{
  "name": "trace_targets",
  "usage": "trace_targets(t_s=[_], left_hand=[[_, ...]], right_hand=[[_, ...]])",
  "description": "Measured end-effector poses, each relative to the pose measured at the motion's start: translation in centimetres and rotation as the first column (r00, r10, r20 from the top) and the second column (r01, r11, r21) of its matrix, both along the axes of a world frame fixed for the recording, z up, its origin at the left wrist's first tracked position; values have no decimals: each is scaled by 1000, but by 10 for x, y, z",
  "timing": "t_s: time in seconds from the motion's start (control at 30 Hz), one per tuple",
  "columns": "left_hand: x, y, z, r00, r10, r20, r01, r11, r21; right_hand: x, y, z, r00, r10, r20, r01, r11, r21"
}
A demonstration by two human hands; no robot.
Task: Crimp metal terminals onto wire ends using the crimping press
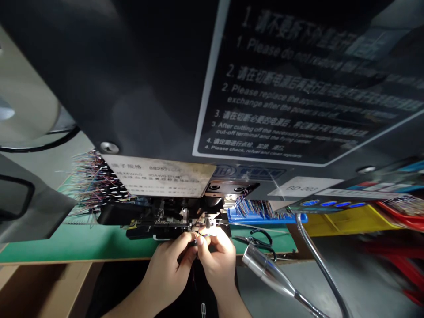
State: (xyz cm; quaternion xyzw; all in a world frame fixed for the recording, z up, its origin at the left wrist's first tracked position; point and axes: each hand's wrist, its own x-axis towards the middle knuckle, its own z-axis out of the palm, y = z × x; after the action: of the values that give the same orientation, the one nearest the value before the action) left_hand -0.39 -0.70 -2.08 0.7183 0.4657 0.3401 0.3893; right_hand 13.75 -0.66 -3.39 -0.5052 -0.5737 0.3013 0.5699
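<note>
- The biggest risk, as I judge it, is to the fingers (202,242): they sit right at the front edge of the machine's (139,88) metal parts (183,215), so a stroke of those parts while a tip strays in could pinch skin.
- The wires (197,236) look very thin, so a loose pinch could let 1 slip or turn, and too hard a tug could bend or break it.
- Glare from the lamp (265,265) falls straight on the fingertips (the brightest spot in view), and this could hide a crooked wire end.
- The loose ends hang below the hands, over dark clothing; they could snag or tangle if pulled sideways.
- The scissors (261,238) lie on the green counter (82,245) to the right, near the lamp; a careless elbow or sleeve could knock them, though they are apart from the hands.
- As for position, the wires lie between the tips of the 2 hands, just in front of the metal parts.
- The left hand (172,265) and right hand (217,258) are close together, each pinching the wires between thumb and forefinger; the exact contact is too small to tell.
</note>
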Motion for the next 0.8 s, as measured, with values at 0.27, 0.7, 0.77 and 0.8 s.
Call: trace_targets(t_s=[0.27,0.7,0.77,0.8], left_hand=[[0,2,-2,1000,7,-21,-7,1000,-4],[1,0,3,977,-16,213,66,971,-230],[2,-1,3,992,-11,125,30,988,-153],[2,-1,2,997,-3,75,12,993,-115]], right_hand=[[1,0,0,999,38,24,-38,999,2],[-2,-1,5,997,-34,-67,34,999,-3],[-3,-1,6,996,-60,-59,61,998,8],[-4,0,7,996,-70,-48,71,997,19]])
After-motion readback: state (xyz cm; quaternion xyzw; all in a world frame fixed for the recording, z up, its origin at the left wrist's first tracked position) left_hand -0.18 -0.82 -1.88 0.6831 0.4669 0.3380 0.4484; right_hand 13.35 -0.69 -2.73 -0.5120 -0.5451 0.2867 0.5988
